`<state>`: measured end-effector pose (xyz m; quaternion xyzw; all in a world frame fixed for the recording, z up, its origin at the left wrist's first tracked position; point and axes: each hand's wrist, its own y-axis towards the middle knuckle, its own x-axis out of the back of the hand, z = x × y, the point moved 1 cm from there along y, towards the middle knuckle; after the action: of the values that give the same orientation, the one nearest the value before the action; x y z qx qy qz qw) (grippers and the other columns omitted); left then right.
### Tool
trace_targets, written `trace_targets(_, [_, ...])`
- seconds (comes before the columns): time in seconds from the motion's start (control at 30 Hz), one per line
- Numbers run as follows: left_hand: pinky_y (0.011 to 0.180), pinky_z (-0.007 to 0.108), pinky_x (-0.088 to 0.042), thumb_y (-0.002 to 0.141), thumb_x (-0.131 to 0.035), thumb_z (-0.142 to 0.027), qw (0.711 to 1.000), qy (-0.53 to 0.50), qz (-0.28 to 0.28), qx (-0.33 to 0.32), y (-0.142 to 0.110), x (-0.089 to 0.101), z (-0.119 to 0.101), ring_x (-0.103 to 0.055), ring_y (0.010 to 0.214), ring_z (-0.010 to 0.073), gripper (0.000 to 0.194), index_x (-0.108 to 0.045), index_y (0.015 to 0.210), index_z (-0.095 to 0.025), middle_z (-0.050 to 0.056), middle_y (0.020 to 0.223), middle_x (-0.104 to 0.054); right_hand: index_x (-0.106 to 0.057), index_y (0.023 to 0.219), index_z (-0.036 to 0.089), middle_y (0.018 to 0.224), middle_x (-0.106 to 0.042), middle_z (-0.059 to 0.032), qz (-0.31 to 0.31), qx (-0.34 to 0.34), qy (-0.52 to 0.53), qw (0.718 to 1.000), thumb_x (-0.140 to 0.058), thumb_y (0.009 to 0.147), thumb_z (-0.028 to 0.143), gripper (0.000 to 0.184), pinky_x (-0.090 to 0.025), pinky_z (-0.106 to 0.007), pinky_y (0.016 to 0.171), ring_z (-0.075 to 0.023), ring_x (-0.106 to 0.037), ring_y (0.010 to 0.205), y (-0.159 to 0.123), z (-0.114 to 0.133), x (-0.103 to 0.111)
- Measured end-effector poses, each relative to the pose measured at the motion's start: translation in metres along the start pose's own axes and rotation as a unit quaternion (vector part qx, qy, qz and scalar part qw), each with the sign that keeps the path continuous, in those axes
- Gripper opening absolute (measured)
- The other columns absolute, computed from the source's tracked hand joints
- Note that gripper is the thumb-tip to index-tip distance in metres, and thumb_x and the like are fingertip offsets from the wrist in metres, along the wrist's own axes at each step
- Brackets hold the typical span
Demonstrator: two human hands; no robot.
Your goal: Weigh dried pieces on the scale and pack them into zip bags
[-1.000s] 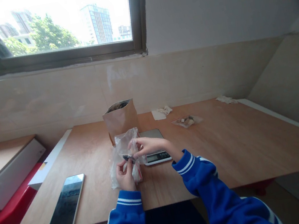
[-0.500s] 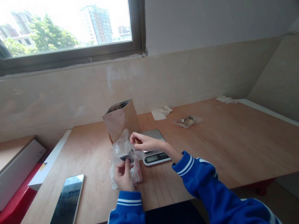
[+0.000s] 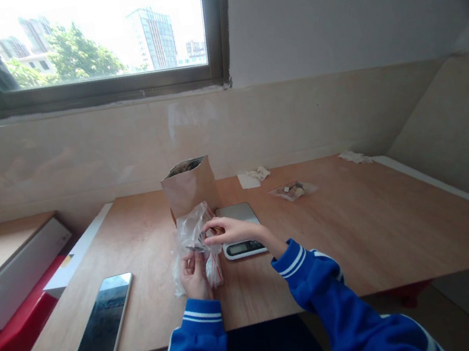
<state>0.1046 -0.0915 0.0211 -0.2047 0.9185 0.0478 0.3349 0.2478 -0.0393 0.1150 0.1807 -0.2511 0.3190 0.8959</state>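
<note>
My left hand [image 3: 194, 275] is closed on the near edge of a clear plastic bag [image 3: 191, 223], its thumb and fingers pinching it beside a small dark thing [image 3: 193, 248] whose kind I cannot make out. My right hand [image 3: 230, 230] reaches in from the right, curled, with its fingertips against the bag's right side. A small brown piece [image 3: 218, 230] shows within its fingers. More crumpled clear bags with a red seal line [image 3: 214, 271] lie under the hands. Just right of them is a kitchen scale [image 3: 247, 248], partly covered by my right hand and wrist.
An open brown paper bag [image 3: 190, 189] stands upright behind the plastic bags. A flat clear packet [image 3: 294, 190] with small pieces inside lies farther right. Crumpled tissue [image 3: 259, 173] is at the wall. A phone [image 3: 102, 326] with a cable lies at the left front.
My right hand has moved slightly down and left, closer to my left hand. The plastic bag has shifted and its upper part now leans more to the right.
</note>
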Motion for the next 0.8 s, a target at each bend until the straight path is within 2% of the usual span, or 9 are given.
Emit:
trace_targets(0.13, [0.075,0.029,-0.053,0.048,-0.087,-0.035,1.0,-0.006,0.003,0.021,0.001,0.002,0.0,-0.068,0.075,0.0164,0.043,-0.06,0.075,-0.015,0.004,0.08,-0.072,-0.062,0.104,0.017,0.096,-0.06,-0.0032,-0.012,0.022,0.02,0.999,-0.065,0.081,0.042,0.034,-0.043,-0.025,0.073,-0.0165,-0.054,0.087,0.0,0.0,-0.003])
trace_targets(0.37, [0.072,0.026,-0.053,0.049,-0.086,-0.025,0.998,-0.027,-0.027,0.04,0.004,0.007,0.003,-0.068,0.076,0.0143,0.055,-0.059,0.096,-0.018,0.002,0.085,-0.071,-0.051,0.108,0.018,0.095,-0.06,-0.0038,-0.064,0.02,0.129,0.989,-0.054,0.088,0.04,0.03,-0.045,-0.027,0.073,-0.0159,-0.057,0.087,0.0,-0.002,-0.004])
trace_targets(0.47, [0.076,0.028,-0.053,0.051,-0.085,-0.023,0.999,-0.027,-0.014,0.041,0.002,0.005,0.001,-0.068,0.08,0.0154,0.052,-0.059,0.096,-0.018,0.003,0.088,-0.07,-0.051,0.105,0.018,0.096,-0.057,-0.0029,-0.062,0.024,0.113,0.991,-0.053,0.088,0.032,0.022,-0.044,-0.026,0.073,-0.0146,-0.055,0.084,0.001,-0.002,-0.004])
trace_targets(0.6, [0.079,0.027,-0.052,0.057,-0.081,-0.022,0.998,-0.029,0.017,0.051,0.0,0.004,-0.001,-0.067,0.082,0.0146,0.046,-0.059,0.097,-0.019,0.002,0.088,-0.069,-0.054,0.094,0.017,0.086,-0.056,0.0005,-0.071,0.018,0.059,0.996,-0.05,0.083,0.021,0.013,-0.04,-0.025,0.068,-0.0128,-0.05,0.076,0.002,0.003,-0.005])
trace_targets(0.8, [0.073,0.027,-0.053,0.068,-0.073,-0.038,0.994,-0.063,0.03,0.08,-0.003,0.001,-0.003,-0.067,0.08,0.0139,0.032,-0.059,0.091,-0.02,0.001,0.088,-0.069,-0.056,0.088,0.016,0.079,-0.054,0.0009,-0.033,-0.002,0.031,0.999,-0.048,0.079,0.019,0.012,-0.037,-0.024,0.062,-0.0117,-0.046,0.069,0.004,0.009,-0.007])
